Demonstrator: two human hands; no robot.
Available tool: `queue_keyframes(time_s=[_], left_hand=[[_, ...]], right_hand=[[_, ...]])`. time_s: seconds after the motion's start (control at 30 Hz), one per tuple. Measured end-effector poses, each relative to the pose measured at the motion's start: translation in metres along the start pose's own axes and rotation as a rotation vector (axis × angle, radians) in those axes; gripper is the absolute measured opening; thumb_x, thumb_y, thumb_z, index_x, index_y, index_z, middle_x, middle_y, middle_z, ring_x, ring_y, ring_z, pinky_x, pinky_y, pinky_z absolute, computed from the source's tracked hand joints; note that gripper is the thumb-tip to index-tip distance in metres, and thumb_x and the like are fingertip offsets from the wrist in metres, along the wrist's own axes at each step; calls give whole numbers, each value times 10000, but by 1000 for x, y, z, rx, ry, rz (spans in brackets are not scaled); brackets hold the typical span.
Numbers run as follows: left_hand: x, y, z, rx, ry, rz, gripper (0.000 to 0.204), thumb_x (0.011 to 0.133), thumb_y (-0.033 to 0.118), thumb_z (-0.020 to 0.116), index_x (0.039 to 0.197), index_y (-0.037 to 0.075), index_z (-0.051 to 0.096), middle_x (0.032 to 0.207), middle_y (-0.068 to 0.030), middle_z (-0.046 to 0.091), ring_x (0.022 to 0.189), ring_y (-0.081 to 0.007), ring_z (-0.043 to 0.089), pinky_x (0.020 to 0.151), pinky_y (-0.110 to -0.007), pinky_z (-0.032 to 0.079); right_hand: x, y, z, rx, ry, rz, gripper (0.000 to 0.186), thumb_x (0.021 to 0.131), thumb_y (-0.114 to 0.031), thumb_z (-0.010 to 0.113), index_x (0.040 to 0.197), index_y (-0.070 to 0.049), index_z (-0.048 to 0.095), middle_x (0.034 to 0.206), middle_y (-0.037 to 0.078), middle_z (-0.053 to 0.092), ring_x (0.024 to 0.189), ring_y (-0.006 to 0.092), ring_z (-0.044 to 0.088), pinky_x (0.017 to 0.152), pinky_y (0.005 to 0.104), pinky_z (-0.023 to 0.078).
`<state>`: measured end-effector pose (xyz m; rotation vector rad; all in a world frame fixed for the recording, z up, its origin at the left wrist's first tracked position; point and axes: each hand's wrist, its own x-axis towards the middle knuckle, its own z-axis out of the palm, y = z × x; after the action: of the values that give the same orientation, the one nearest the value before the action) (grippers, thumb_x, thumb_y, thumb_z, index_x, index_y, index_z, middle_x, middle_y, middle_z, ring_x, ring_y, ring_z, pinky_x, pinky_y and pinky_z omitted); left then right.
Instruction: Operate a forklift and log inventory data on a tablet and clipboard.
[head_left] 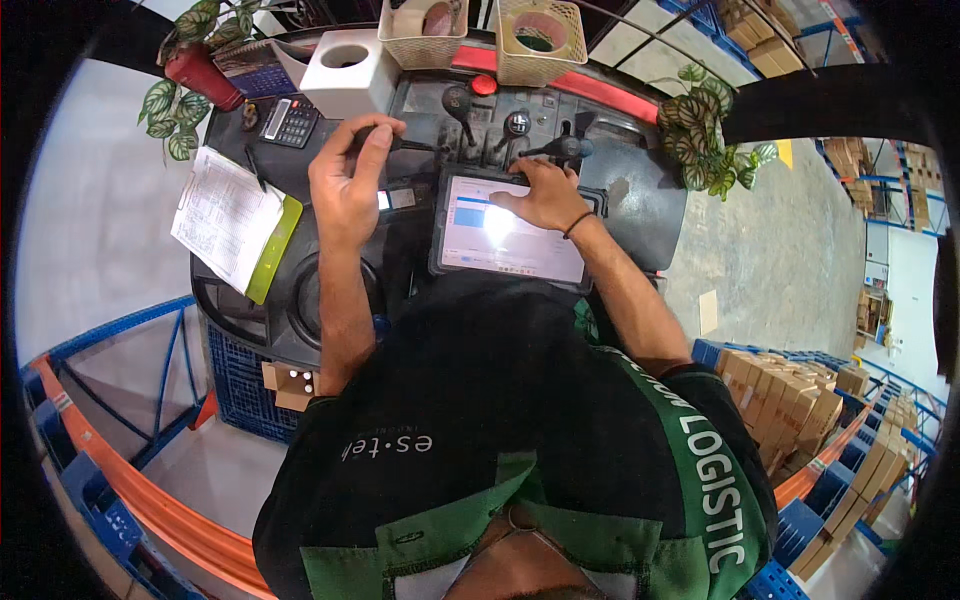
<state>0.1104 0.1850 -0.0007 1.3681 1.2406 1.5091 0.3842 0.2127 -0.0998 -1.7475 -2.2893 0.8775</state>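
A tablet (515, 235) with a lit screen and a thick black case sits in front of me, below the control levers. My right hand (548, 197) lies over its upper right part, fingers at the top edge and thumb across the screen, so it appears to grip the case. To the left, my left hand (348, 190) is raised and closed round a black handle with a thin shaft (412, 145) pointing right; its exact kind is not clear. Just right of the left wrist, a small device with a lit display (397, 199) is on the dark console.
Black knobbed levers (457, 103) and a red button (484, 85) rise behind the tablet. A calculator (289, 122), white tissue box (347, 75), clipboard with papers (262, 265) and steering wheel (300, 312) are left. Woven baskets (541, 60) and a potted plant (697, 130) line the far side.
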Motion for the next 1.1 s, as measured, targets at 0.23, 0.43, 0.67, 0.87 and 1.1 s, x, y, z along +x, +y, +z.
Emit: queue_keyframes(time_s=[0.23,0.43,0.67,0.87,1.1], left_hand=[[0,3,1,92,22,6,237,1028,190,600,1063,-24,694,1023,-98,734,1008,-169,649,975,-317,467],[2,-2,0,24,29,14,218,994,212,658,1053,9,712,999,-63,736,927,-124,648,871,-272,499],[1,1,0,29,11,-14,218,993,211,656,1054,10,712,1016,-63,734,952,-117,641,889,-270,490],[3,1,-7,43,-33,0,202,998,191,646,1052,5,703,1017,-58,726,951,-116,633,892,-266,482],[7,-2,-8,78,-56,70,178,1009,147,623,1048,-15,686,1012,-68,719,955,-121,625,912,-267,470]], right_hand=[[0,-12,3,-50,39,54,737,675,-669,786,1141,-100,726,1214,186,678,1209,384,598,1062,662,292],[1,-13,9,-98,78,47,795,656,-703,790,1152,-85,728,1188,195,678,1176,396,602,1050,670,288],[-6,-3,-13,56,-43,-17,741,760,-616,759,1250,-64,691,1277,221,657,1199,390,601,1095,625,293],[-34,36,-42,231,24,-284,510,871,-285,710,1316,-52,625,1304,217,652,1290,394,564,1154,526,346],[-98,78,-56,48,163,-183,828,754,-266,812,1471,-22,477,1487,250,445,1360,418,467,1136,472,402]])
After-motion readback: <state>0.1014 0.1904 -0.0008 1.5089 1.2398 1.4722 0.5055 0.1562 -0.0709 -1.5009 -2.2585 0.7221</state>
